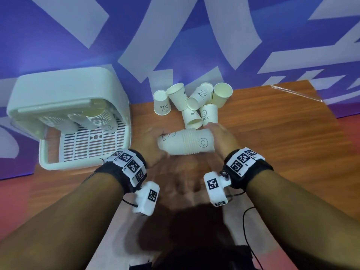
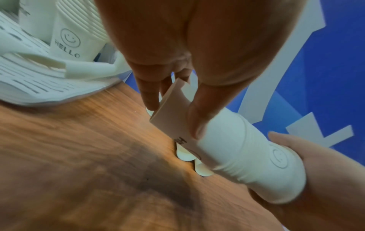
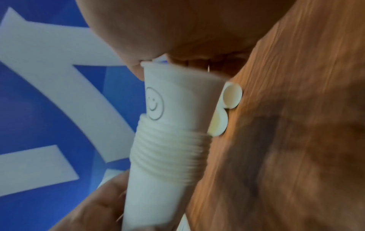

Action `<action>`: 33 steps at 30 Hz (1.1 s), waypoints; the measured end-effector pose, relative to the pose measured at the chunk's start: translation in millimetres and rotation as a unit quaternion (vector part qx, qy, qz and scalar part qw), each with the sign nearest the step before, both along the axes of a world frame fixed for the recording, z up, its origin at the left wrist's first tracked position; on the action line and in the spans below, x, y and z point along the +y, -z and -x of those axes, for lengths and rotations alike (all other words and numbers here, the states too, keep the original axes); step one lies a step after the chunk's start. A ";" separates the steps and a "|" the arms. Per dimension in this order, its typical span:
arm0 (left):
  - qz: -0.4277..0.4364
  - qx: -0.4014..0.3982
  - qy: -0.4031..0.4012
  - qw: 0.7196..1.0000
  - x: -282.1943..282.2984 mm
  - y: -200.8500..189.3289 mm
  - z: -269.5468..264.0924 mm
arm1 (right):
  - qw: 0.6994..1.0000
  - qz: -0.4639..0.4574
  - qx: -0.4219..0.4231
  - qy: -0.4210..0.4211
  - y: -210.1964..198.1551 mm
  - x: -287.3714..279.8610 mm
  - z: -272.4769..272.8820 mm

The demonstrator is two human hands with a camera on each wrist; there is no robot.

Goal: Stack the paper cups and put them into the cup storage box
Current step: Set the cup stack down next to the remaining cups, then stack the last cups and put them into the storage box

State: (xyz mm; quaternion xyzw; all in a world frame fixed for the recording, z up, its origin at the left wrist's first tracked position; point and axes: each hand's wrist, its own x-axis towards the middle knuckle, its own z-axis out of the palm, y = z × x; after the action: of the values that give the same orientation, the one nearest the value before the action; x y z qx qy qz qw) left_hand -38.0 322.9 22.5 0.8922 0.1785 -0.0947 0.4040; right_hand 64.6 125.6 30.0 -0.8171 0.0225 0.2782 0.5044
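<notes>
Paper cups are partly processed: we hold a nested stack [image 1: 186, 142] sideways above the table [image 1: 272, 133], left hand [image 1: 151, 147] gripping its narrow end, right hand [image 1: 222, 139] cupping the wide end. Beyond, loose cups [image 1: 191, 103] await stacking. Far left, the storage box [image 1: 64, 117] already contains stacks.
</notes>
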 end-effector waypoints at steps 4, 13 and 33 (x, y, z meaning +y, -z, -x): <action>0.011 -0.014 0.003 1.000 24.1 -9.4 29.8 | 0.997 -0.044 0.058 -0.026 -7.5 53.6 39.7; 0.036 -0.035 -0.102 0.994 127.8 -11.0 103.1 | 0.969 -0.130 0.186 -0.102 -12.6 154.0 83.3; 0.098 -0.063 -0.343 0.932 255.7 39.2 156.9 | 0.971 0.036 0.017 -0.237 25.9 383.0 140.2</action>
State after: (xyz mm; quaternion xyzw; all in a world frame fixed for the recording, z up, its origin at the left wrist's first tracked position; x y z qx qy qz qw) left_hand -195.0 578.6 -16.6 0.7368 0.4372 0.0893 0.5079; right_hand -75.5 508.6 4.2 -0.8116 -0.1535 0.4031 0.3940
